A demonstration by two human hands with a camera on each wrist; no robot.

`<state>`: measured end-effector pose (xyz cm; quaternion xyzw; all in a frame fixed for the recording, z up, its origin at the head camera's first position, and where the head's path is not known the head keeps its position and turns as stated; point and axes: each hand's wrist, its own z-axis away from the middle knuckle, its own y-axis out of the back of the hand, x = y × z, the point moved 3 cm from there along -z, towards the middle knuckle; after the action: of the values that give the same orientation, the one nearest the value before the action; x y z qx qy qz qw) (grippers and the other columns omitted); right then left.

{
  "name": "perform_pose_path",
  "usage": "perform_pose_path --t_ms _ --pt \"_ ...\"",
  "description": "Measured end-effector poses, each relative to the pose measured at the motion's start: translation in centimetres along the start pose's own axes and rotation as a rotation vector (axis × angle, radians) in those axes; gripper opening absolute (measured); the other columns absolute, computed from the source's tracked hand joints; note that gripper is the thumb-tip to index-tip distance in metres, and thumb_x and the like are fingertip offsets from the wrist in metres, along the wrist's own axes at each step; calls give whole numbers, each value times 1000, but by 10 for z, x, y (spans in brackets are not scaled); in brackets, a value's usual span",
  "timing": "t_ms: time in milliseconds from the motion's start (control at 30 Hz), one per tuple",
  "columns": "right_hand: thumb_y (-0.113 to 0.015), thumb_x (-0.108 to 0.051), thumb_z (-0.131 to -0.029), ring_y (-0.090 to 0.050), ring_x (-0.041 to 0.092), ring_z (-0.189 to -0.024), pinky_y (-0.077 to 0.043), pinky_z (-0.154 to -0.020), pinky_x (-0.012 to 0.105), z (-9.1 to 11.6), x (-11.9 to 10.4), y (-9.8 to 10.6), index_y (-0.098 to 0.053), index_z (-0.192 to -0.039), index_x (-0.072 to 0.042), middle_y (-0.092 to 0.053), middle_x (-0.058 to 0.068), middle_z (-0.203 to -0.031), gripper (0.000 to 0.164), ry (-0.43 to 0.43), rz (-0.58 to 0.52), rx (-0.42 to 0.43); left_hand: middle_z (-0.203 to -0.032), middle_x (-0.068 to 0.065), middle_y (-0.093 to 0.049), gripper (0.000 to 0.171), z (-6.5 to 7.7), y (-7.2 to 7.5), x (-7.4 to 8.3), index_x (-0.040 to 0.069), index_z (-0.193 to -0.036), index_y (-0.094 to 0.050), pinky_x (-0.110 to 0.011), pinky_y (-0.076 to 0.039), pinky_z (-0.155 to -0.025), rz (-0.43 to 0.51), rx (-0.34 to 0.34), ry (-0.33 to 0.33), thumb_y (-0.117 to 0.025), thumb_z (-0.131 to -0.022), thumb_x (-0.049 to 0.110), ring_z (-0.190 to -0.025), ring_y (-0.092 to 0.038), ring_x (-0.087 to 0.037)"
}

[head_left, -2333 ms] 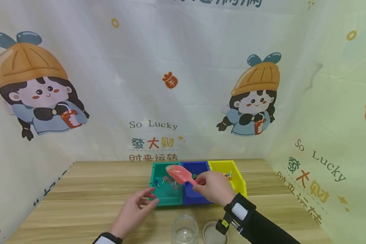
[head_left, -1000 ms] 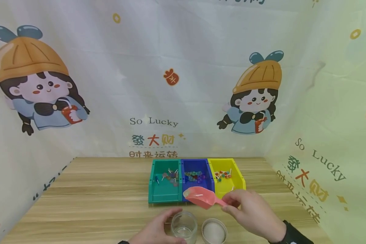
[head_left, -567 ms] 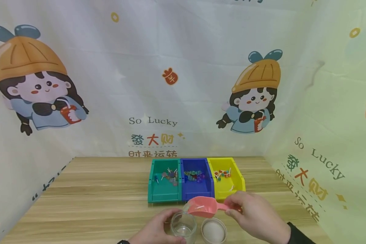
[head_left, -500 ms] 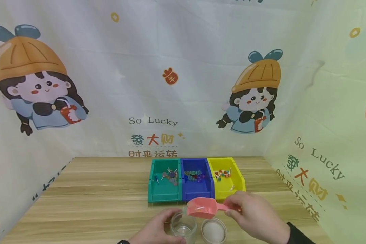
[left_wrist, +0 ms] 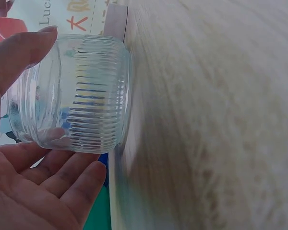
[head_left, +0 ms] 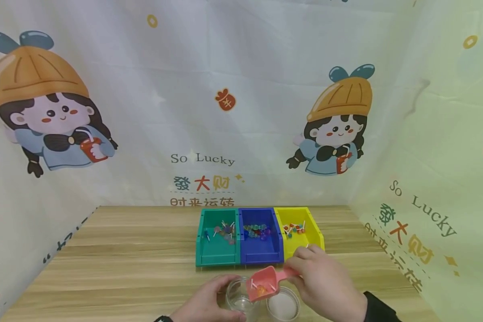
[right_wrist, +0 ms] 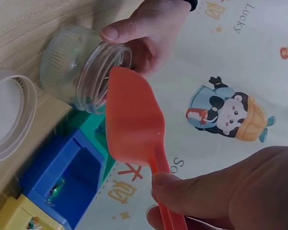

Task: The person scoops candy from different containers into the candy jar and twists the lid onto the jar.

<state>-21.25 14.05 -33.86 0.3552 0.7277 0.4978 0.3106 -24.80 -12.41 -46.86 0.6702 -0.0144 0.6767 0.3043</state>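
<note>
Before you, the wood-grain table [head_left: 137,250] carried a green bin [head_left: 219,256], a blue bin [head_left: 261,257] and a yellow bin [head_left: 316,235] side by side. Nearer you, the glass jar [head_left: 236,295] stood upright, a pale lid [head_left: 282,306] just beside it, seemingly inner face up.

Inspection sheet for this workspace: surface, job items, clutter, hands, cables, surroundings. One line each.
Surface: wood-grain table.
Job items: glass jar upright and uncovered; lid beside it; pink scoop at the jar's mouth with small pieces inside, contact with the rim unclear; green bin, blue bin and yellow bin side by side, each holding small colourful pieces.
Clutter: nothing seen.
Hands: left hand grips the jar; right hand holds the scoop by its handle.
Cables: nothing seen.
Surroundings: pale backdrop with cartoon figures and "So Lucky" lettering.
</note>
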Motion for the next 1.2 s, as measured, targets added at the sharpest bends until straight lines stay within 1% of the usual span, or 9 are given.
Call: perform_pose_path --t_ms 100,267,433,533,733,867,1033,1200 --pt "-88 -28 -94 -50 8 -89 -55 -78 26 -1 -4 3 -82 -102 -23 -65 -15 -92 11 3 11 17 -146 -9 -66 75 0 0 0 13 -151 -62 -65 -50 -116 1 0 -8 -96 -87 30 -128 -59 -30" --pt "-89 -25 -93 -48 8 -90 -53 -78 25 -1 -7 7 -81 -101 -24 -62 -16 -91 11 16 26 72 -143 -8 -67 74 1 0 0 12 -150 -62 -64 -51 -116 24 -6 -17 -97 -87 29 -127 -60 -28" --pt "-89 -24 -92 -47 8 -90 -52 -79 26 -1 -10 11 -80 -100 -24 -60 -15 -91 12 45 57 120 -145 -8 -66 74 0 1 0 14 -151 -63 -65 -49 -117 28 -6 -14 -97 -87 30 -128 -59 -29" --pt "-90 -24 -92 -47 8 -89 -53 -79 26 -1 -11 12 -81 -100 -24 -61 -15 -91 13 50 68 134 -145 -8 -67 75 -1 1 0 13 -151 -63 -67 -47 -118 24 -5 -12 -97 -86 30 -129 -60 -29" --pt "-89 -24 -93 -46 7 -89 -51 -76 25 1 -9 10 -81 -100 -24 -60 -16 -92 11 18 48 100 -142 -6 -68 72 1 0 -2 12 -150 -63 -66 -48 -117 44 -12 -19 -96 -88 26 -129 -61 -29" --pt "-89 -24 -93 -46 8 -89 -50 -75 25 2 -7 6 -80 -101 -24 -62 -15 -93 12 10 34 89 -143 -8 -68 72 1 0 -2 10 -151 -62 -69 -45 -118 51 -16 -22 -95 -89 25 -132 -59 -32" --pt "-90 -24 -91 -47 8 -90 -52 -77 26 2 -5 5 -80 -101 -24 -63 -15 -94 14 6 34 90 -146 -9 -65 74 0 0 -1 10 -153 -60 -70 -44 -119 79 -21 6 -94 -90 27 -134 -57 -34" --pt "-90 -23 -92 -48 8 -90 -52 -79 27 3 -3 7 -80 -100 -24 -63 -15 -94 13 12 34 108 -151 -13 -62 80 -2 0 -1 9 -156 -56 -71 -43 -120 84 -19 38 -94 -90 32 -137 -55 -37"
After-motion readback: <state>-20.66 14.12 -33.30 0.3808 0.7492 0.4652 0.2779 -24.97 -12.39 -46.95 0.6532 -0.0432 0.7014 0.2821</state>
